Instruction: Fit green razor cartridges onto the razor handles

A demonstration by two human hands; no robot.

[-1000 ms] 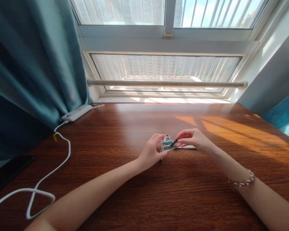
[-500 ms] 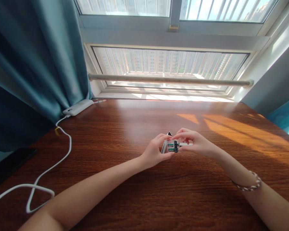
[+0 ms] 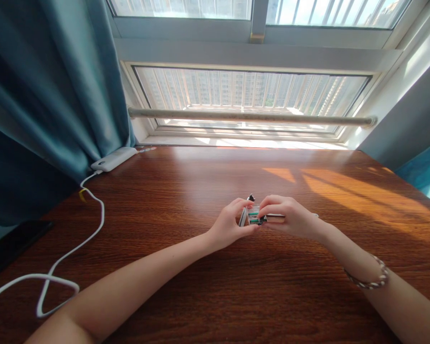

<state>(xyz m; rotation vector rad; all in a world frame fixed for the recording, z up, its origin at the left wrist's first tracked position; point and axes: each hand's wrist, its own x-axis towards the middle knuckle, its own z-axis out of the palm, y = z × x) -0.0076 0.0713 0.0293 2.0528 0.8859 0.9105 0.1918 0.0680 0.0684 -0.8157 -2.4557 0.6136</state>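
Note:
In the head view, my left hand (image 3: 226, 224) is closed around the left side of a small gadget with green strips (image 3: 253, 215), fingers above and thumb below. A white flat panel on it leans by the left palm, and a small black piece (image 3: 251, 197) sticks up past the fingertips. My right hand (image 3: 290, 215) is closed on the gadget's right side, its fingertips pressed on a dark crosspiece (image 3: 261, 219). Under the right fingers runs a pale, narrow bar (image 3: 275, 219), mostly covered; a small light tip shows by the wrist. What kind of gadget it is, I cannot make out.
Both hands are over a brown wood-grain table (image 3: 186, 286). At the back left lies a white power strip (image 3: 114, 159) with a white cable (image 3: 102, 215) looping toward the left forearm. A dark flat object (image 3: 17, 246) sits at the left edge, below a blue curtain (image 3: 75, 86). A window rail (image 3: 251, 116) crosses behind.
My right fingers have come down over the dark crosspiece and now cover more of it. The left hand keeps its hold nearly unmoved. The view has shifted slightly.

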